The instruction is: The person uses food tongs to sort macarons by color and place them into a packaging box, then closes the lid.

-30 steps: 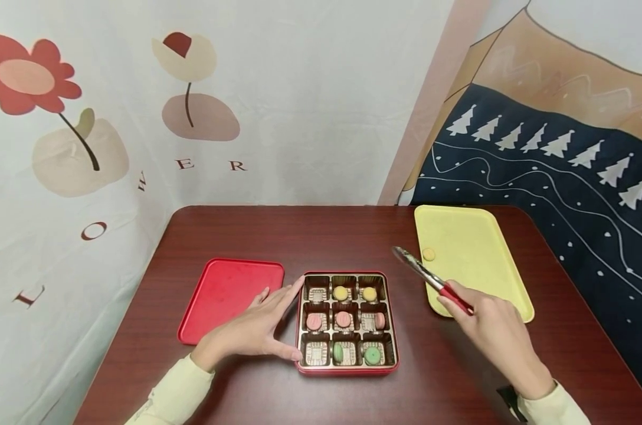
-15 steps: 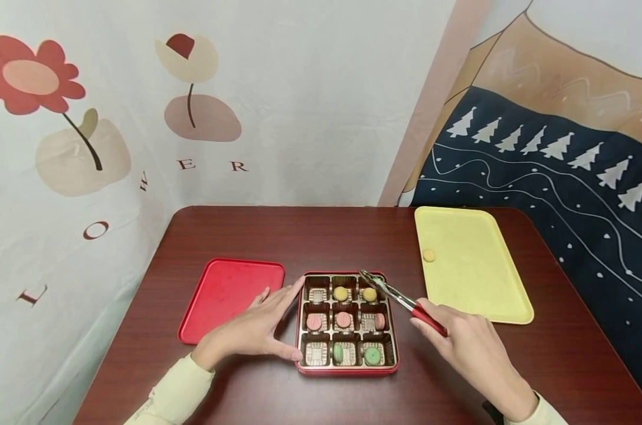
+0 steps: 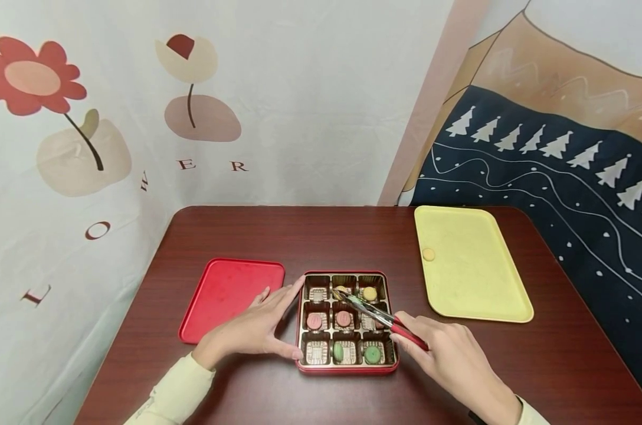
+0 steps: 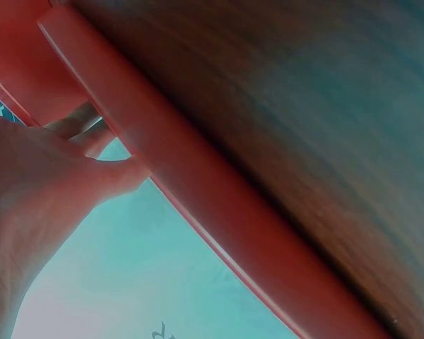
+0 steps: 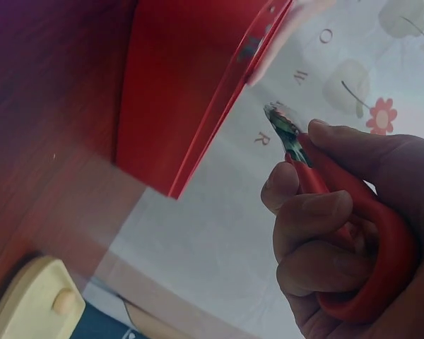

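A red square box with a gold compartment insert holds small macarons. Its back row has a yellow macaron at right and another yellow one in the middle, partly covered by the tongs. Pink macarons lie along the middle row, the right one mostly hidden. Green macarons sit in front. My right hand grips red-handled metal tongs, tips over the back middle compartment. With straight, spread fingers, my left hand touches the box's left side, thumb at the front corner; the left wrist view shows that thumb at the rim.
A red lid lies left of the box, partly beneath the left hand. At the right back of the dark wood table, a yellow tray carries a yellow macaron near its left edge. Printed curtains hang behind.
My right hand has brought the tongs left and nearer, from beside the yellow tray to over the box's back middle compartment. The left hand and the macarons stay where they were.
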The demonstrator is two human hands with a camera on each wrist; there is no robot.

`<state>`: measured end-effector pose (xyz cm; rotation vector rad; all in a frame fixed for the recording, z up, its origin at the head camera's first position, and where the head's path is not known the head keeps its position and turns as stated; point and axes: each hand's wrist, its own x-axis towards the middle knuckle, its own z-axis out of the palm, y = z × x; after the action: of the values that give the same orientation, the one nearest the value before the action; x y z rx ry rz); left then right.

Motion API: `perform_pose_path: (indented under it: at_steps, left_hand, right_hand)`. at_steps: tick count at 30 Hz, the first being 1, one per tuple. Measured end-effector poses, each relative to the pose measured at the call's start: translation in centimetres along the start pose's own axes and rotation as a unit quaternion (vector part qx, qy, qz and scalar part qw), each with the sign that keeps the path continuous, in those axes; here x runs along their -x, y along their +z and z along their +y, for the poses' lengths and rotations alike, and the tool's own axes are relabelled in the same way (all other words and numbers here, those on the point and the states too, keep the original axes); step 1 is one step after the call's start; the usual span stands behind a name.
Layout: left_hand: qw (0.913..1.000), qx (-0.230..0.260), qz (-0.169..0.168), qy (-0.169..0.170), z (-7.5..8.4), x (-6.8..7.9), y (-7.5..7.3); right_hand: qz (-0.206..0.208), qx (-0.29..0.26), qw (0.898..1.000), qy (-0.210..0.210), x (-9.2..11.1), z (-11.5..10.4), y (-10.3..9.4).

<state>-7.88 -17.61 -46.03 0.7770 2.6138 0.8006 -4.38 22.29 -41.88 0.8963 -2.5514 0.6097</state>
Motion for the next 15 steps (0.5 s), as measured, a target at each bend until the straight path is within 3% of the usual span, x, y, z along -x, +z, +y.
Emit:
perform_pose_path:
  at_steps: [15]
  left_hand:
    - [1.0000,0.004,-0.001,-0.001,0.1,0.0,-0.1]
  right_hand:
    - [-0.019,-0.044,0.998,-0.031,0.4,-2.0,1.6]
